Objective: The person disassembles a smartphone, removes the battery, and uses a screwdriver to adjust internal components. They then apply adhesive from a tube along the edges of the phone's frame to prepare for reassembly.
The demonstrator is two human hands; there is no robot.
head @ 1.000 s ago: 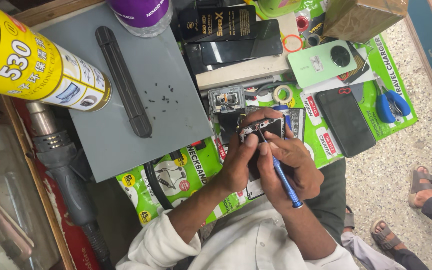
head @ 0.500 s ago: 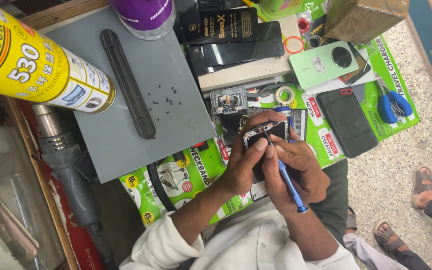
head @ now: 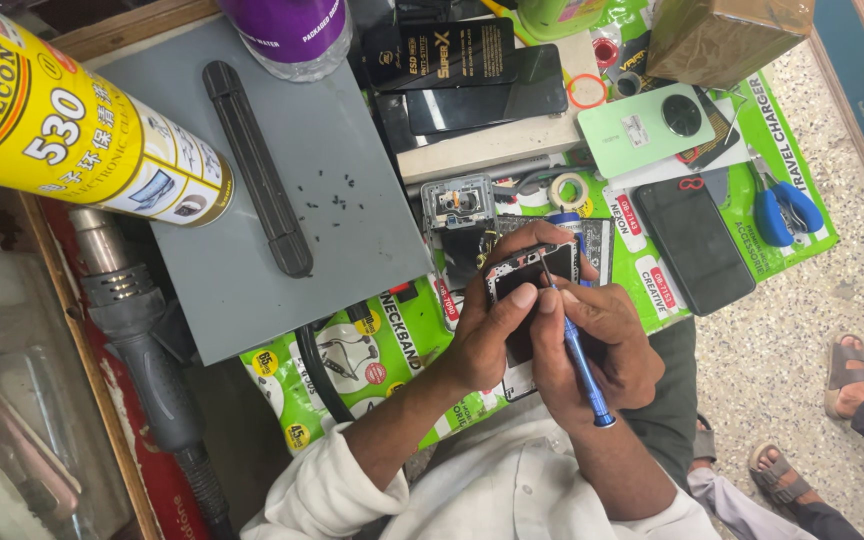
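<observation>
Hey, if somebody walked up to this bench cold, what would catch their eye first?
Probably the big yellow spray can lying at the upper left, partly on the grey work mat. Next, at the centre, the left hand holds an opened phone while the right hand works a blue screwdriver into it. A pale green phone back lies at the upper right on bright green packaging.

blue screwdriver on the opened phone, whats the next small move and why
Probably keep the blue screwdriver upright and turn it in place. Its tip sits at the top edge of the opened phone, the right hand grips its shaft, and the left hand steadies the phone. Small dark screws already lie on the grey mat.
</observation>
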